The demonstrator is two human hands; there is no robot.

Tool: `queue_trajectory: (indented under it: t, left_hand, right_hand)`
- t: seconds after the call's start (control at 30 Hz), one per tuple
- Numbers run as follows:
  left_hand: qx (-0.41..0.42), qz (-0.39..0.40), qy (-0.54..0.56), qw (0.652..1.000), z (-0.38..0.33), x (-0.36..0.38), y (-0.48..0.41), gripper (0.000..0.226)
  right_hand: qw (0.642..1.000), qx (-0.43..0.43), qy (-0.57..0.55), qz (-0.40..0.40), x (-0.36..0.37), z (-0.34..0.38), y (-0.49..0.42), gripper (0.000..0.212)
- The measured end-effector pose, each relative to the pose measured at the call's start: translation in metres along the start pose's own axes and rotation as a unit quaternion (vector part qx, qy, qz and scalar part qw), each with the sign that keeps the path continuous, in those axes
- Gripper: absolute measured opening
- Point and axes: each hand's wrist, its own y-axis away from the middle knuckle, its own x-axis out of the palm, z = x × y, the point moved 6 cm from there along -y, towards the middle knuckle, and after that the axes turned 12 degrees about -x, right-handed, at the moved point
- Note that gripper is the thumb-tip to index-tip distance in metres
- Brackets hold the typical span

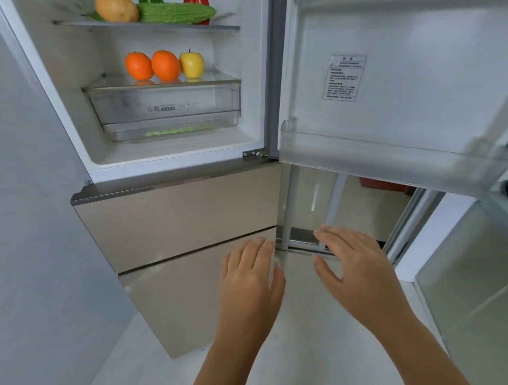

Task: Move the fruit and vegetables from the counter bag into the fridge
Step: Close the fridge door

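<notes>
The top edge cuts the yellowish fruit and the red vegetable (mostly hidden behind the bitter gourd). The door label is too small to read.

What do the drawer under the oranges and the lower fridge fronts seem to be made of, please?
The drawer looks like clear, glossy plastic: its far wall shows through. The lower fronts look like beige satin metal or glass, softly reflective.

I get one wide-angle head view, looking forward and steeply down, close in. The open white fridge fills the frame above the left hand and right hand, with glossy beige drawer fronts just beyond the left.
</notes>
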Motion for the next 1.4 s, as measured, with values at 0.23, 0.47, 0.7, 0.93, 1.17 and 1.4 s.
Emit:
queue_trajectory:
  t: [0.23, 0.47, 0.7, 0.93, 1.17, 1.4]
  left_hand:
    - [0.092, 0.055, 0.069, 0.992, -0.096, 0.039, -0.018, 0.038]
    - [0.169, 0.072, 0.138, 0.973, -0.203, 0.092, -0.048, 0.04]
    - [0.241, 0.041, 0.162, 0.956, -0.297, 0.152, -0.082, 0.034]
    - [0.229, 0.057, 0.112, 0.965, -0.328, 0.202, -0.099, 0.041]
    - [0.227, 0.044, 0.079, 0.97, -0.326, 0.212, -0.095, 0.04]
    - [0.222, 0.057, 0.095, 0.969, -0.317, 0.203, -0.09, 0.038]
  right_hand:
    - [0.991, 0.082, 0.096, -0.049, -0.066, -0.072, 0.036, 0.04]
    - [0.975, 0.132, 0.149, -0.096, -0.119, -0.16, 0.062, 0.037]
    - [0.969, 0.154, 0.16, -0.107, -0.145, -0.243, 0.079, 0.036]
    - [0.971, 0.146, 0.157, -0.103, -0.147, -0.294, 0.079, 0.036]
    - [0.977, 0.137, 0.124, -0.11, -0.128, -0.309, 0.07, 0.038]
    - [0.98, 0.136, 0.105, -0.103, -0.123, -0.301, 0.068, 0.038]
